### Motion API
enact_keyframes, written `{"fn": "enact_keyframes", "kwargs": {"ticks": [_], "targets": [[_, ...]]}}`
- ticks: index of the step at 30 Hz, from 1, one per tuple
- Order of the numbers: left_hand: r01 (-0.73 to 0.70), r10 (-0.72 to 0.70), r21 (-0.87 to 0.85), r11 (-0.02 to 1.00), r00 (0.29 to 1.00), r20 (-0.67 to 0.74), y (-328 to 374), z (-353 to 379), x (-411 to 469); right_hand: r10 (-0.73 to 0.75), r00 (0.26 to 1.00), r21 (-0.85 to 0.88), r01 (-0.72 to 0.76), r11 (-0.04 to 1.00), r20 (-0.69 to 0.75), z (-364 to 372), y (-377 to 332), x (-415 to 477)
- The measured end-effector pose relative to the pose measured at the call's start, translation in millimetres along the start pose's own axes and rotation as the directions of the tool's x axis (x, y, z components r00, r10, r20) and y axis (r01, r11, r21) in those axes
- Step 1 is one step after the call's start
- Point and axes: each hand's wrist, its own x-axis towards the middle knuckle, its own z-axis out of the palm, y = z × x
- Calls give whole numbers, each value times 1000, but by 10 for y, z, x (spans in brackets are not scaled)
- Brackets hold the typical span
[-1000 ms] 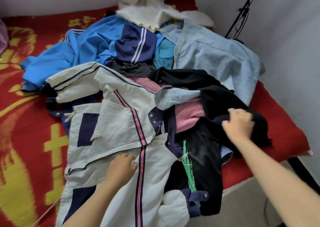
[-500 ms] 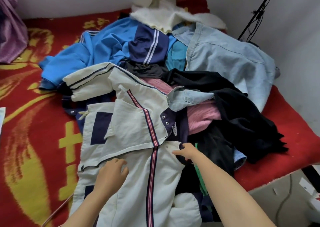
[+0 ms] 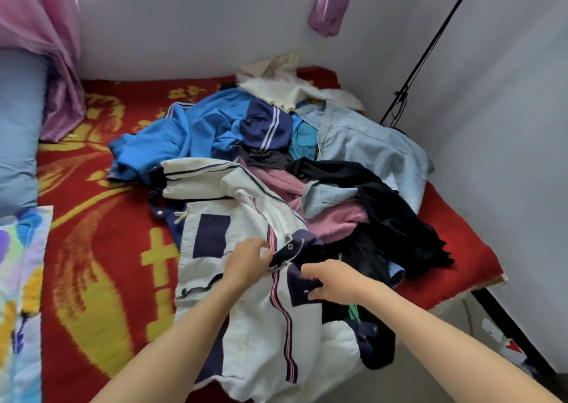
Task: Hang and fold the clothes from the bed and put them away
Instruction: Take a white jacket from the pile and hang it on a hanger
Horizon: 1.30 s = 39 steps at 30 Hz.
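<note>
My right hand (image 3: 330,282), on the black top (image 3: 399,218) a second ago, now pinches the navy snap placket (image 3: 299,292) of the white jacket (image 3: 252,325). My left hand (image 3: 246,262) has slid up and curls on its striped edge. The jacket lies nearest on the bed (image 3: 101,249), so I judge it goes first. The clothes pile (image 3: 353,156) behind waits.

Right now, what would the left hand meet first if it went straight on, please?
Likely the navy snap strip on the white jacket, just ahead of the left hand; depth unclear.
</note>
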Motion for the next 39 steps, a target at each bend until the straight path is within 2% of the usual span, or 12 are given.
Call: {"fn": "enact_keyframes", "kwargs": {"ticks": [3,5,10,13,17,20,24,30,31,33,36,39], "targets": [[-117,118,35,992,993,-23,67,-302,-199,-97,995,-70,95,993,-22,-32,-646,-381],[-191,190,84,978,982,20,120,-411,-316,-138,990,-85,135,987,-29,32,-968,-561],[-362,275,308,880,916,292,226,-316,-673,-244,970,-173,238,956,-14,334,-1413,-908],[-410,220,383,828,865,451,230,-170,-855,-316,948,-218,303,928,-27,462,-1561,-1115],[-401,60,444,801,792,607,188,65,-1014,-372,926,-212,352,912,-67,576,-1591,-1392],[-378,-12,475,795,772,636,211,236,-1073,-365,927,-187,346,919,-81,673,-1525,-1565],[-445,-37,546,710,751,660,320,414,-1159,-293,953,-200,273,941,-75,665,-1432,-1668],[-409,55,556,723,837,545,323,334,-1081,-268,957,-255,234,938,-110,385,-1275,-1646],[-368,72,546,753,870,487,304,246,-1027,-265,958,-266,228,937,-111,322,-1241,-1620],[-194,61,470,861,957,285,279,-44,-887,-261,958,-293,217,931,-121,163,-1159,-1550],[45,-39,184,982,999,-37,230,-646,-714,-258,951,-337,189,922,-173,-122,-1061,-1382],[132,-189,-202,970,936,-297,147,-1317,-701,-272,922,-351,166,921,-276,-541,-1045,-1122]]}}
